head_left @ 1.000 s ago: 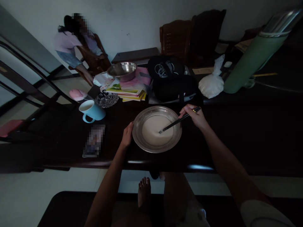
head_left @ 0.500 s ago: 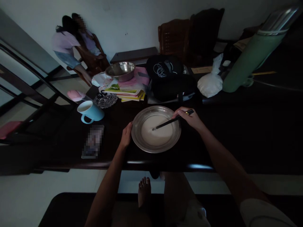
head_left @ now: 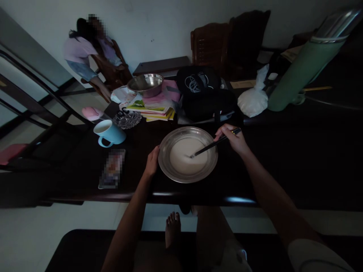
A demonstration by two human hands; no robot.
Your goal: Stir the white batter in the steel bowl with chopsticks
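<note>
- The bowl (head_left: 187, 178) stands on the dark table (head_left: 297, 162), near its front edge, between the two hands.
- In the bowl there is a white liquid (head_left: 181, 151), which covers the bottom.
- The right hand (head_left: 231, 139) is closed around the black chopsticks (head_left: 211, 145), near their upper end. They lean down to the left over the right rim, and their tips are in the liquid, near the middle.
- The left hand (head_left: 152, 160) touches the left rim of the bowl. Its fingers are partly hidden, so I cannot tell if they are closed on the rim.
- To the left of this hand lies a phone (head_left: 112, 170), its screen blurred; just behind it is a blue mug (head_left: 112, 134).
- Behind the mug, a little to the right, is a glass dish (head_left: 127, 120).
- Farther back, a metal basin (head_left: 151, 90) rests on the pile with the books (head_left: 159, 113), beside a black bag (head_left: 208, 104).
- Behind the right hand, a tied plastic bag (head_left: 252, 104) with white contents stands near a green flask (head_left: 306, 75).
</note>
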